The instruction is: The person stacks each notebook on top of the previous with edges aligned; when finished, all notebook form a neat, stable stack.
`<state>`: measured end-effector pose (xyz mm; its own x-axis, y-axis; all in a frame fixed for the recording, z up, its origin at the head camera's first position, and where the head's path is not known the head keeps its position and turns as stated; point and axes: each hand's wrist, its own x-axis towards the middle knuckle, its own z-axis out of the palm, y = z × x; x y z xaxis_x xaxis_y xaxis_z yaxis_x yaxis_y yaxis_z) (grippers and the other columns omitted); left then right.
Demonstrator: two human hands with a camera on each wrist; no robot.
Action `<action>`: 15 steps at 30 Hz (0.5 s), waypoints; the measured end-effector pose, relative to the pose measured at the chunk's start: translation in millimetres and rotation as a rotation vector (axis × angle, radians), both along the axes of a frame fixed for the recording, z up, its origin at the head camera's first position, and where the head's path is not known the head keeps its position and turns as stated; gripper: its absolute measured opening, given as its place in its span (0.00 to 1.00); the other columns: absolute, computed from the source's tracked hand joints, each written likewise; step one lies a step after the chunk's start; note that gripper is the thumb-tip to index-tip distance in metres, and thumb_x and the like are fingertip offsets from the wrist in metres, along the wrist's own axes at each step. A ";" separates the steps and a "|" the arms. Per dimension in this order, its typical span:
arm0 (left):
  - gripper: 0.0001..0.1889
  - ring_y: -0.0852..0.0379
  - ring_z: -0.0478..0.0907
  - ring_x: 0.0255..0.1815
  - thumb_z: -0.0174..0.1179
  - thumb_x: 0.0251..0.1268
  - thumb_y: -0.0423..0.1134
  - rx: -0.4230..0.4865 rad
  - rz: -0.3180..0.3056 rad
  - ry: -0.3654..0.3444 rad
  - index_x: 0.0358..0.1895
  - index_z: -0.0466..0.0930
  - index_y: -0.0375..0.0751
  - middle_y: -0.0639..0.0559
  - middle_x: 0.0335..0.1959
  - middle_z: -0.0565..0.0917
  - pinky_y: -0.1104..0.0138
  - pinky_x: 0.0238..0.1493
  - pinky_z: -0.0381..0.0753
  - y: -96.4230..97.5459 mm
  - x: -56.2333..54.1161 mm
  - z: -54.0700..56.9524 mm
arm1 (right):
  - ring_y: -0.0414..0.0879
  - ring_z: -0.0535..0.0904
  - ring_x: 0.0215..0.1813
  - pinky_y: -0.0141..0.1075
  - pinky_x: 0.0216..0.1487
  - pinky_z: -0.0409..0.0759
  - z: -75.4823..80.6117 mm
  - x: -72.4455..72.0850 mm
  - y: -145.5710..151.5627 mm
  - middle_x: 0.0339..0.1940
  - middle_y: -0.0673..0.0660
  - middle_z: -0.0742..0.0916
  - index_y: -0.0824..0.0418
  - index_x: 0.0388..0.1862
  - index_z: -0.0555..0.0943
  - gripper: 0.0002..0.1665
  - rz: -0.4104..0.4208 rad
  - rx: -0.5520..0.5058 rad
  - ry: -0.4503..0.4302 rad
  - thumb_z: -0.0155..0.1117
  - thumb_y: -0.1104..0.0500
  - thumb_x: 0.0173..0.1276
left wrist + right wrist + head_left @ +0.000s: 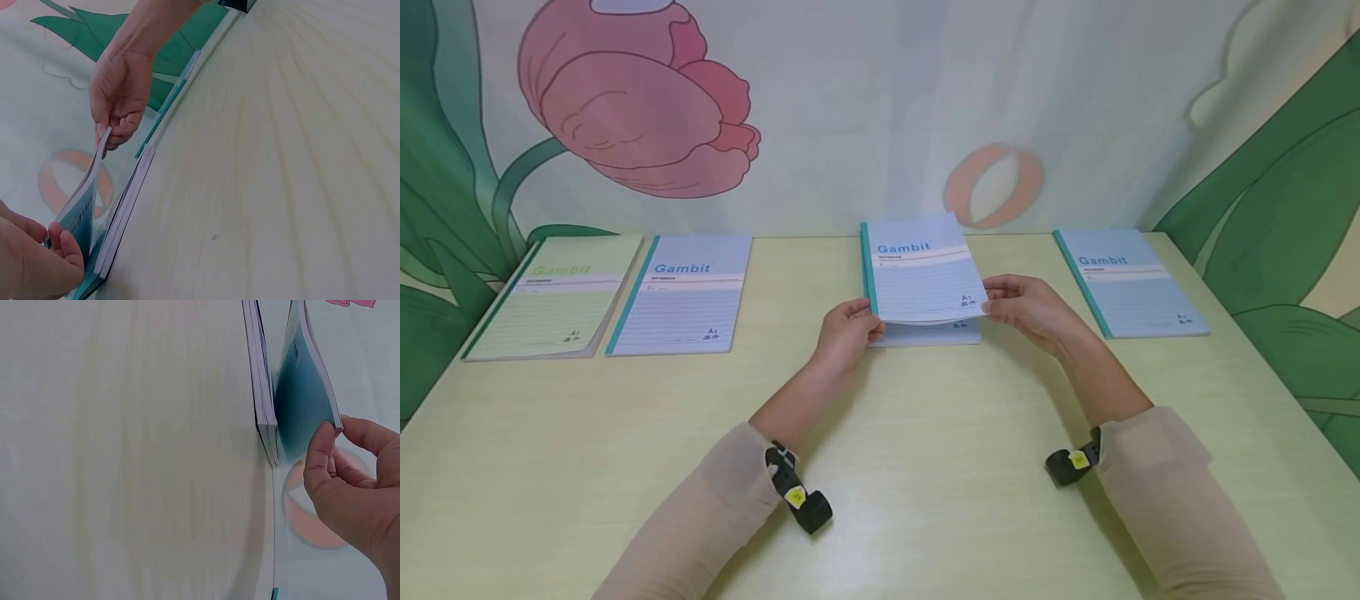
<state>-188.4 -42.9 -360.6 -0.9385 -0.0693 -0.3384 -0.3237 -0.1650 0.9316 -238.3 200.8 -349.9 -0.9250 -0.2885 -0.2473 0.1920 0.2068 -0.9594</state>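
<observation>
A blue Gambit notebook (925, 271) with a teal spine is held by both hands, its near edge raised over a small stack of notebooks (928, 335) on the table. My left hand (844, 329) pinches its near left corner beside the spine. At the near right corner, my right hand (1030, 308) grips the cover between thumb and fingers. In the right wrist view the lifted notebook (307, 394) stands tilted and slightly bowed, its teal back facing the camera. The stack (259, 369) below shows white page edges.
To the left lie a green Gambit notebook (553, 300) and a blue one (681, 296) side by side. Another blue notebook (1131, 283) lies to the right. A curtain (850, 108) with printed flowers and leaves hangs behind the pale wooden table (940, 467).
</observation>
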 end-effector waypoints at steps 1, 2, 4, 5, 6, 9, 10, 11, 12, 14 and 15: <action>0.22 0.56 0.72 0.37 0.46 0.66 0.26 -0.001 -0.002 -0.001 0.63 0.61 0.27 0.40 0.45 0.75 0.68 0.47 0.73 -0.3 0.2 -0.1 | 0.44 0.74 0.41 0.32 0.49 0.75 0.1 -0.3 -0.2 0.45 0.61 0.73 0.76 0.63 0.60 0.27 -0.002 0.003 -0.001 0.52 0.72 0.66; 0.22 0.56 0.73 0.37 0.46 0.66 0.26 -0.001 -0.004 -0.001 0.63 0.61 0.27 0.41 0.45 0.75 0.67 0.47 0.73 -0.6 0.3 -0.3 | 0.44 0.74 0.41 0.32 0.49 0.75 0.1 -0.3 -0.4 0.45 0.61 0.73 0.76 0.63 0.60 0.27 -0.002 0.002 -0.002 0.52 0.72 0.66; 0.22 0.56 0.73 0.37 0.46 0.67 0.26 -0.002 -0.009 0.001 0.63 0.60 0.27 0.41 0.45 0.75 0.67 0.48 0.73 -0.8 0.4 -0.7 | 0.43 0.74 0.40 0.32 0.49 0.75 0.1 -0.4 -0.6 0.45 0.60 0.73 0.76 0.63 0.60 0.27 -0.003 0.003 -0.004 0.52 0.72 0.66; 0.22 0.56 0.72 0.37 0.46 0.67 0.26 -0.001 -0.010 0.002 0.63 0.60 0.27 0.41 0.44 0.75 0.67 0.48 0.73 -0.8 0.2 -1.1 | 0.43 0.74 0.40 0.32 0.48 0.75 0.0 -0.7 -0.6 0.45 0.60 0.73 0.75 0.63 0.60 0.27 -0.006 0.004 -0.006 0.51 0.72 0.66; 0.22 0.56 0.72 0.37 0.46 0.66 0.26 0.000 -0.011 0.002 0.63 0.60 0.27 0.41 0.44 0.75 0.67 0.48 0.74 -0.9 0.2 -1.3 | 0.43 0.74 0.40 0.31 0.48 0.75 0.0 -0.6 -0.7 0.45 0.60 0.73 0.75 0.63 0.60 0.27 -0.006 0.005 -0.007 0.52 0.72 0.66; 0.22 0.56 0.72 0.36 0.46 0.66 0.25 0.003 -0.011 0.000 0.63 0.60 0.27 0.41 0.44 0.75 0.67 0.47 0.74 -0.5 -0.5 -2.4 | 0.44 0.73 0.40 0.30 0.46 0.76 -0.2 -0.6 -0.6 0.45 0.61 0.73 0.76 0.63 0.60 0.27 -0.007 0.007 -0.010 0.52 0.72 0.66; 0.22 0.56 0.72 0.35 0.47 0.66 0.25 0.004 -0.011 0.000 0.63 0.61 0.27 0.41 0.44 0.75 0.67 0.47 0.74 -0.4 -0.6 -2.6 | 0.44 0.73 0.40 0.29 0.45 0.76 -0.3 -0.7 -0.5 0.45 0.61 0.73 0.76 0.63 0.60 0.27 -0.008 0.008 -0.011 0.52 0.72 0.66; 0.22 0.56 0.72 0.35 0.47 0.66 0.26 0.003 -0.011 -0.002 0.63 0.61 0.27 0.41 0.45 0.74 0.68 0.47 0.74 -0.4 -0.7 -2.7 | 0.44 0.73 0.40 0.29 0.44 0.76 -0.5 -0.7 -0.5 0.45 0.61 0.73 0.76 0.63 0.60 0.27 -0.009 0.007 -0.013 0.52 0.72 0.66; 0.22 0.56 0.72 0.35 0.46 0.66 0.26 0.003 -0.011 -0.004 0.63 0.61 0.27 0.40 0.45 0.74 0.68 0.47 0.74 -0.5 -0.7 -2.8 | 0.44 0.74 0.41 0.28 0.44 0.76 -0.6 -0.7 -0.5 0.45 0.61 0.73 0.76 0.63 0.60 0.27 -0.010 0.009 -0.014 0.52 0.72 0.66; 0.22 0.56 0.72 0.36 0.46 0.66 0.26 0.005 -0.010 -0.010 0.63 0.61 0.28 0.40 0.47 0.74 0.68 0.47 0.74 -0.7 -0.8 -2.9 | 0.44 0.74 0.41 0.28 0.44 0.76 -1.0 -1.1 -0.3 0.46 0.61 0.73 0.76 0.63 0.60 0.28 -0.011 0.013 -0.018 0.52 0.71 0.66; 0.22 0.56 0.72 0.36 0.46 0.66 0.26 0.005 -0.010 -0.014 0.63 0.61 0.28 0.40 0.48 0.73 0.68 0.47 0.74 -0.9 -0.7 -2.9 | 0.44 0.74 0.41 0.29 0.44 0.76 -1.1 -1.0 -0.4 0.46 0.61 0.73 0.75 0.63 0.60 0.27 -0.012 0.015 -0.021 0.52 0.71 0.66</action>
<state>-189.1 -43.8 -363.5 -0.9344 -0.0582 -0.3515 -0.3381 -0.1666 0.9263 -239.3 200.3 -351.0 -0.9230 -0.2736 -0.2707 0.2143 0.2190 -0.9519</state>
